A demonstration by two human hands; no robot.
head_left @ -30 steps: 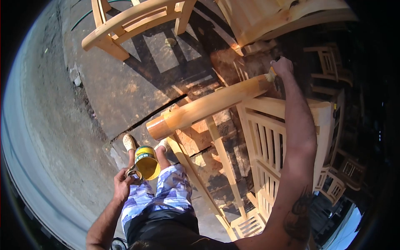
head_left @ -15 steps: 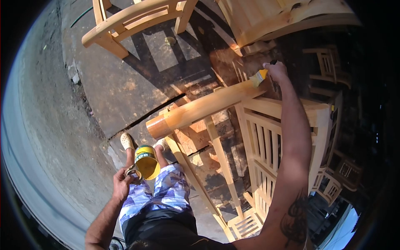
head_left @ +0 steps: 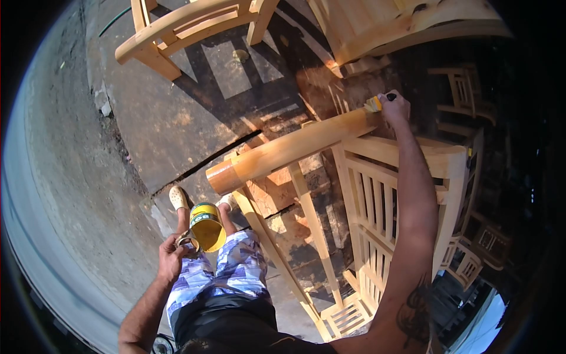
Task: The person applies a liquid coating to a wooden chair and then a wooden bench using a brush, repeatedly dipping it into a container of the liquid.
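My right hand [head_left: 396,108] grips a paintbrush [head_left: 373,104] by its dark handle. Its bristles sit at the far end of the broad wooden armrest [head_left: 306,144], which belongs to a slatted wooden bench [head_left: 377,200]. The near end of the armrest is darker and glossy. Down by my thighs, my left hand [head_left: 174,252] is closed around a rounded handle on the side of a yellow and green can [head_left: 207,229]. The can tilts so that its yellowish inside shows.
Another wooden piece with a curved arm [head_left: 188,26] stands at the upper left, and a large wooden panel [head_left: 389,29] at the upper right. Several chairs [head_left: 463,91] are in shade on the right. The ground slab [head_left: 147,118] has a dark gap running across it.
My right hand has moved slightly right with the paintbrush, whose bristles now reach the far end of the armrest. The left hand and can have barely shifted.
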